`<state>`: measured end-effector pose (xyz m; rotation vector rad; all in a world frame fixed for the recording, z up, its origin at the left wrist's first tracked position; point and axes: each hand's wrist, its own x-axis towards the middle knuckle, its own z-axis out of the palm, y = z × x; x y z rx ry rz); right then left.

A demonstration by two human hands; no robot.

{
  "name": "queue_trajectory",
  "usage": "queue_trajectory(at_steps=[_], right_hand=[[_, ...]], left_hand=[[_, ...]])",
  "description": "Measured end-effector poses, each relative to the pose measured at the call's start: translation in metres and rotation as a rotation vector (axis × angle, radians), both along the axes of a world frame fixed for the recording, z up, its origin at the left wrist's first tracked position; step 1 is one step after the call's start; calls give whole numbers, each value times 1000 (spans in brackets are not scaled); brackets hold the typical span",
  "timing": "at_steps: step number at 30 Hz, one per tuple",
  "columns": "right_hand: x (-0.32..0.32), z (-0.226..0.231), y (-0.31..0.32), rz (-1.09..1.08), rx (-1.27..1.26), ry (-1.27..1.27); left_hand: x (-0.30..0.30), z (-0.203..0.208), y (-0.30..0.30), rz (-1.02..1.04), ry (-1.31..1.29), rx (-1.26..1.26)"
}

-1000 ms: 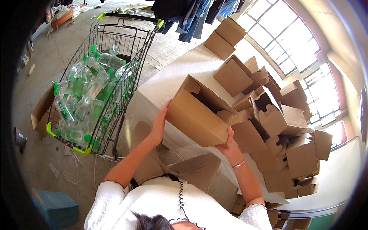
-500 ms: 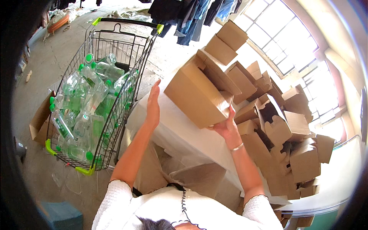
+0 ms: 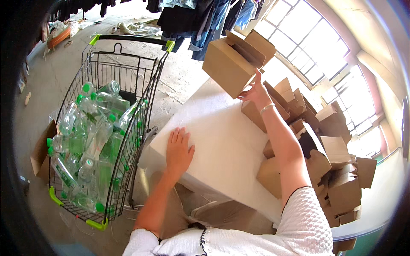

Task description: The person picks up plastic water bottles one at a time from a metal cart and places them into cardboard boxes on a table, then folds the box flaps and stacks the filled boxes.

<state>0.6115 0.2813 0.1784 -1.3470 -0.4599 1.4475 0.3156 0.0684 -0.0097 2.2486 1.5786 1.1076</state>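
A brown cardboard box with its flaps up hangs over the far end of the white-covered table. My right hand grips it by its near right corner, arm stretched out. Flat on the table's left part, its fingers spread, lies my left hand, holding nothing. Behind and to the right of the held box, another carton is partly hidden. Many more opened cartons are piled along the table's right side, close to my right forearm.
On the left stands a black wire shopping cart with green corners, loaded with clear green-capped bottles. A carton sits on the floor beyond it. Dark clothes and jeans hang at the back. Large windows are at the right.
My right hand has carried the box away from me toward the table's far end. My left hand has come down from beside the box onto the table.
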Motion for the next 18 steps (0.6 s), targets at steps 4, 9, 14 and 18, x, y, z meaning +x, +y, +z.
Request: queue_trajectory(at_steps=[4, 9, 14, 18], right_hand=[[33, 16, 50, 48, -41, -40], [55, 30, 78, -36, 18, -297], [128, 24, 121, 6, -85, -557], [115, 20, 133, 28, -195, -602]], left_hand=[[3, 9, -3, -16, -35, -43], [2, 13, -2, -11, -36, -86], [5, 18, 0, -27, -40, -91], [3, 22, -2, -16, -24, -112]])
